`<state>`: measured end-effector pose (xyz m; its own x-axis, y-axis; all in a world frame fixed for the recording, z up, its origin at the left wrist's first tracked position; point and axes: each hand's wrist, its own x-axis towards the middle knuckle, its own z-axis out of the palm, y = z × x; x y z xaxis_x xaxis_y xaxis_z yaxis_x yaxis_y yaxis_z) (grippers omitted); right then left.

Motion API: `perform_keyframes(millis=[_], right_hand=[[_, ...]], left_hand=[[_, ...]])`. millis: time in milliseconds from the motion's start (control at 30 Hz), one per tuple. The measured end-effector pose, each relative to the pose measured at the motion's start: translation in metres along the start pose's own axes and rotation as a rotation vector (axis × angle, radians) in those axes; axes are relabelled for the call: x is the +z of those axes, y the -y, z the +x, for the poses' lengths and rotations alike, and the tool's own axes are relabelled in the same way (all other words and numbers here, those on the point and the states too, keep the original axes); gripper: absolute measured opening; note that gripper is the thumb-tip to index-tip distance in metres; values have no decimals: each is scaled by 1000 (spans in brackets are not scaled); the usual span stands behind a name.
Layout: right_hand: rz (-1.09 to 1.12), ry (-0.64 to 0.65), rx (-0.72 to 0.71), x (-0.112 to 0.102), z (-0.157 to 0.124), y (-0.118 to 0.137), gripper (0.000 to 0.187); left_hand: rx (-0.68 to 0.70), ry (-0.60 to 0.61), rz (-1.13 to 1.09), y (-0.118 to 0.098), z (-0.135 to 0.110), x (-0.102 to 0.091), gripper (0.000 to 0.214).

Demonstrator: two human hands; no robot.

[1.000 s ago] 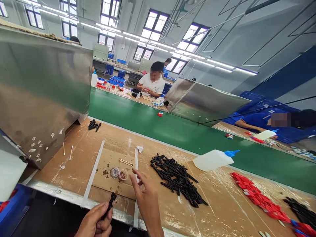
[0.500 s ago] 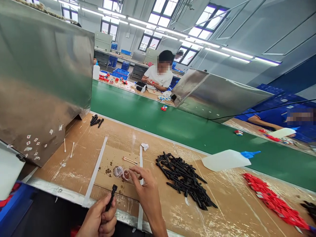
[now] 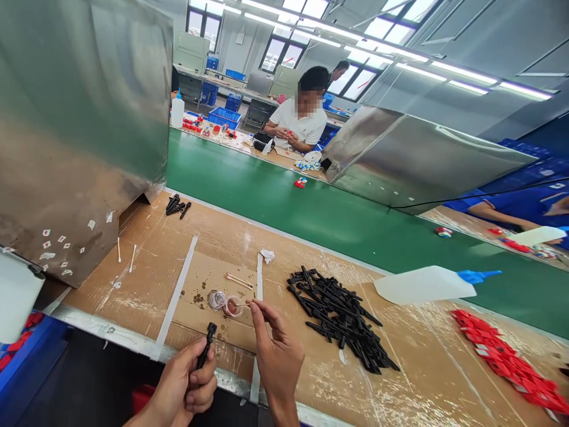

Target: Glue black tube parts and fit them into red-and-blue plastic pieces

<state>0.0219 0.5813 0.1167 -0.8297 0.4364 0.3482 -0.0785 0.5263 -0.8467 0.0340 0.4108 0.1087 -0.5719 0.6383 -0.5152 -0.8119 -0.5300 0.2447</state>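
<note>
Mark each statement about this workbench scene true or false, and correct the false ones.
1. The left hand grips a black plastic part. True.
2. The white bottle with the blue cap stands upright. False: it lies on its side on the brown bench.
3. The right hand pinches a thin stick whose tip reaches a small round cup. True.
4. The pile of black parts lies on the green belt. False: it lies on the brown bench, to the right of the right hand.
</note>
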Motion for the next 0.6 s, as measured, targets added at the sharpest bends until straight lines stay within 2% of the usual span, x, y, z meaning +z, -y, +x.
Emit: perform_keyframes(millis=[133,267,400,600], right_hand=[[53,-61,23,0,-7,-3,18],[105,-68,-6,-1,-17,11,11],[167,3,-46,1,-29,22,13],[163,98,-65,8,-41,16,17]], left_hand=[[6,12,1,1,-1,-2,48],[18,11,10,2,-1,-1,46],[4,-16,21,1,-2,1,49],[-3,-8,20,1,-2,1,49]])
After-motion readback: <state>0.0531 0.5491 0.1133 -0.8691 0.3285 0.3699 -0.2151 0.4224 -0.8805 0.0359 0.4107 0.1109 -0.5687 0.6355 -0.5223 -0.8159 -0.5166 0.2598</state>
